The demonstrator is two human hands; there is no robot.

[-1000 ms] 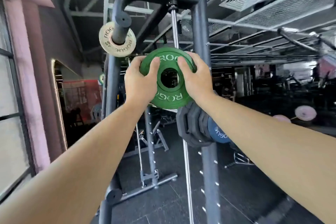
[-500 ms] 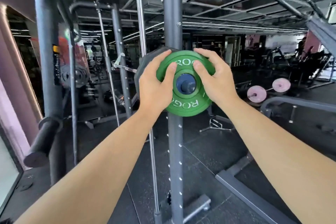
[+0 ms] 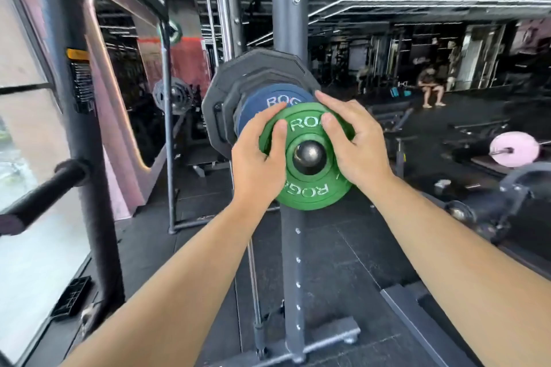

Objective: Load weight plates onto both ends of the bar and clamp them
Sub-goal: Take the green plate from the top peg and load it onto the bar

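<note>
While we hold the green plate (image 3: 301, 201) on the bar end (image 3: 308, 155), this side looks nearly loaded.

Our left hand (image 3: 259, 155) grips the plate's left rim, the bar end shows through its hole between our hands, and our right hand (image 3: 354, 146) grips the right rim. Just beyond our hands sit a blue plate (image 3: 262, 101) and black plates (image 3: 226, 83). Pushing it home, clamping and the unseen far end seem left.

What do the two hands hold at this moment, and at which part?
Both hold the round green weight plate by its rim: left hand at its left edge, right hand at its right edge.
</note>
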